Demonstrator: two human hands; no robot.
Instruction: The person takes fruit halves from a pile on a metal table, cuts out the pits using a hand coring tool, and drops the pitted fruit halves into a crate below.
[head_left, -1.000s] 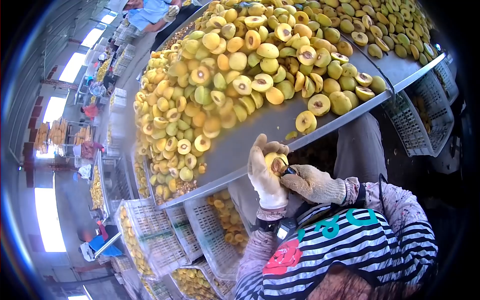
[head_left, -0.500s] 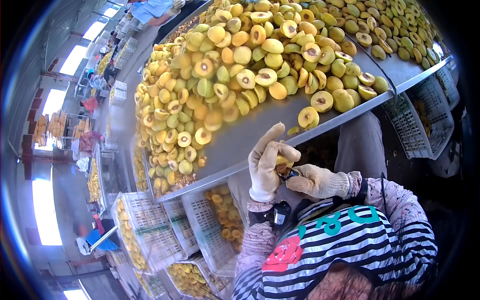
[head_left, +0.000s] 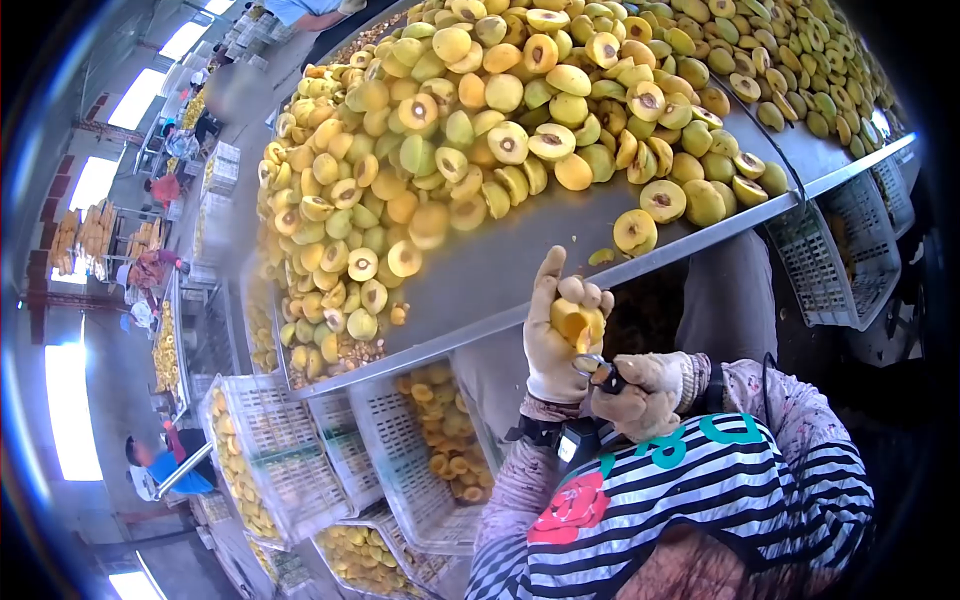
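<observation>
My left hand (head_left: 549,350), in a cream work glove, is closed around a yellow peach half (head_left: 577,324), with its index finger pointing up. The hollow of the fruit faces my right hand. My right hand (head_left: 640,392), also gloved, grips the dark handle of a pitting tool (head_left: 592,370). Its looped metal end sits just below the peach half; whether it touches the flesh I cannot tell. Beyond my hands, a heap of halved peaches (head_left: 505,140) covers much of the metal table (head_left: 480,285). A lone peach half (head_left: 635,232) lies near the table's edge.
Plastic crates (head_left: 385,430) with peach halves stand below the table at left, and another crate (head_left: 825,265) at right. The table's raised metal rim (head_left: 690,243) runs in front of me. Other people, one in blue (head_left: 180,470), work at left.
The looped tool end has come away from the fruit, and my right hand has shifted slightly down and right. The peach half now shows its hollow. The whole view has shifted a little.
</observation>
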